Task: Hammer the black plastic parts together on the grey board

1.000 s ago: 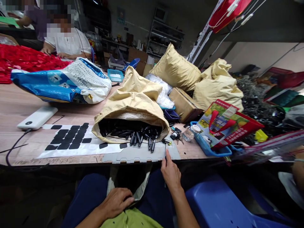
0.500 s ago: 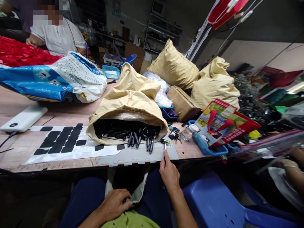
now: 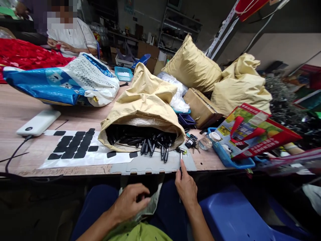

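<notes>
right hand (image 3: 187,188) grips tool (image 3: 181,156) near sack (image 3: 147,100); left hand (image 3: 130,203), loosely curled, looks empty; likely readying; next move needs steady grip

A dark grey wall (image 3: 149,20) closes off the room at the top middle of the frame, with a small poster (image 3: 129,6) near the upper edge. To its right, a metal shelving unit (image 3: 182,26) leans with the tilted view. A paler wall (image 3: 273,47) fills the upper right, and a slanting white post (image 3: 223,28) rises beside it. Light falls on the wood-grain surface (image 3: 82,117), while the back stays dim. A blue plastic seat (image 3: 230,214) occupies the lower right; deep shadow blurs the lower left.
</notes>
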`<control>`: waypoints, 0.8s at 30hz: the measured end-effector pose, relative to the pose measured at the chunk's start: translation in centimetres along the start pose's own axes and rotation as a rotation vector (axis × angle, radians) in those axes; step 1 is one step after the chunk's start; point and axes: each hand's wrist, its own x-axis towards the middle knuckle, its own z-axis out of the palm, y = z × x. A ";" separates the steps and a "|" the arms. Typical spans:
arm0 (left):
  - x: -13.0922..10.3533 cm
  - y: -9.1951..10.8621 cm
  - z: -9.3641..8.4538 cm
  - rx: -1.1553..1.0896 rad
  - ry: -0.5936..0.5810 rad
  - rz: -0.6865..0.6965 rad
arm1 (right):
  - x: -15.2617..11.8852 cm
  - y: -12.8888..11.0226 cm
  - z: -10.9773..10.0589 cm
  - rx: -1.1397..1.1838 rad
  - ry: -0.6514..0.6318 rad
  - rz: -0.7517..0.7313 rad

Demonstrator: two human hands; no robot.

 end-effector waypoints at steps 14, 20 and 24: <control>12.1 0.7 -11.2 0.773 0.453 -0.135 | -0.3 0.1 0.0 0.072 0.004 -0.004; 10.9 -0.1 -12.2 0.642 0.553 -0.090 | -0.2 0.2 0.2 0.090 0.017 -0.006; 9.0 -0.1 -11.5 0.278 0.685 0.027 | -0.2 0.2 0.2 0.096 0.011 -0.006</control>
